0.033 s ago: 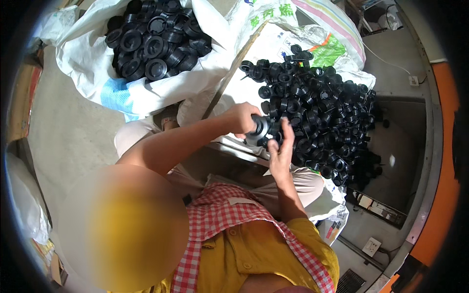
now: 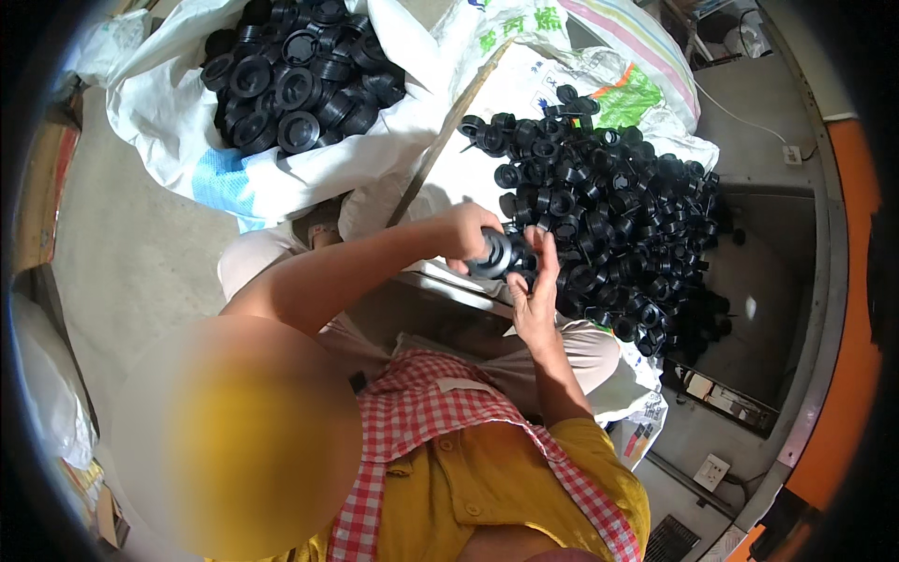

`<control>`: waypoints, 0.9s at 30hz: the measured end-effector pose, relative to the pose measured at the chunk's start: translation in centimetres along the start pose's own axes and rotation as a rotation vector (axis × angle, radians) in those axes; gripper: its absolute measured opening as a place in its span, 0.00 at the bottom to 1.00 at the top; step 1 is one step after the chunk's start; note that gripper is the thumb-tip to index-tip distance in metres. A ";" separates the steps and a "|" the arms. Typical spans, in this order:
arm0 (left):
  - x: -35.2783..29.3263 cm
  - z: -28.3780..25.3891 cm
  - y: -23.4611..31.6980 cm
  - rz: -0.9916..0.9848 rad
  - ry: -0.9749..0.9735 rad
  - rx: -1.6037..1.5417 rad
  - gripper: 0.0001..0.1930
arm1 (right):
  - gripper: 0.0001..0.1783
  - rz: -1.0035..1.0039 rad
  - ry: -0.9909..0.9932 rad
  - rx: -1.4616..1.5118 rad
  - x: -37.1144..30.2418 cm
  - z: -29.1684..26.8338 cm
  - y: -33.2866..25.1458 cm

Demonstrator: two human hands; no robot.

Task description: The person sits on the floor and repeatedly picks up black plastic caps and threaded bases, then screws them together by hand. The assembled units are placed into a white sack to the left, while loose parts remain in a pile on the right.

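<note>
My left hand is closed around a round black plastic cap with a wide rim, blurred by motion. Just to its right, my right hand has its thumb and fingers stretched apart, close to the cap. Dark plastic shows between the two hands; whether my right fingers touch it I cannot tell. Beyond my hands lies a big heap of small black plastic caps, some with thin stems, spread over white woven sacking.
At the far left, a white woven sack holds larger round black caps. A wooden strip runs between sack and heap. On the right are a grey metal frame, an orange panel and a wall socket.
My right hand has shifted slightly left and its fingers have come nearer the cap. My left hand and the cap have moved only a little.
</note>
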State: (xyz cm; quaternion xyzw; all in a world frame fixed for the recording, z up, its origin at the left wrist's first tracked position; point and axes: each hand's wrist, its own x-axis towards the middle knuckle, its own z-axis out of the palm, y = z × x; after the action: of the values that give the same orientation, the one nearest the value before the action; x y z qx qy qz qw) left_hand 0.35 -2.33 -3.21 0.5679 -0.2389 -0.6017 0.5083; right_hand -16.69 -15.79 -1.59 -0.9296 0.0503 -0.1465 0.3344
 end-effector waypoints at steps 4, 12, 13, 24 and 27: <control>-0.7 1.1 0.8 0.095 -0.076 0.008 0.19 | 0.53 0.151 0.080 0.848 0.5 -1.1 -0.8; -0.2 1.1 -0.8 0.063 0.066 0.229 0.11 | 0.18 0.177 -0.240 0.067 -0.3 -0.8 -1.1; -0.8 1.3 -0.8 0.343 0.133 0.600 0.09 | 0.15 0.080 -0.234 -0.071 -0.2 -1.1 -1.9; -4.2 4.3 2.5 1.577 0.215 1.098 0.08 | 0.20 0.768 -0.890 1.970 -4.2 -3.3 -2.5; -5.7 0.4 4.6 1.306 0.374 1.283 0.08 | 0.13 0.719 -0.862 2.231 -5.3 -4.8 -3.0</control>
State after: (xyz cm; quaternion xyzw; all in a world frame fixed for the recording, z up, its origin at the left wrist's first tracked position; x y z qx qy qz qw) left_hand 0.65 0.92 3.32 0.5809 -0.7115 0.1512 0.3653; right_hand -23.26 -15.40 2.54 -0.0451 0.0363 0.3068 0.9500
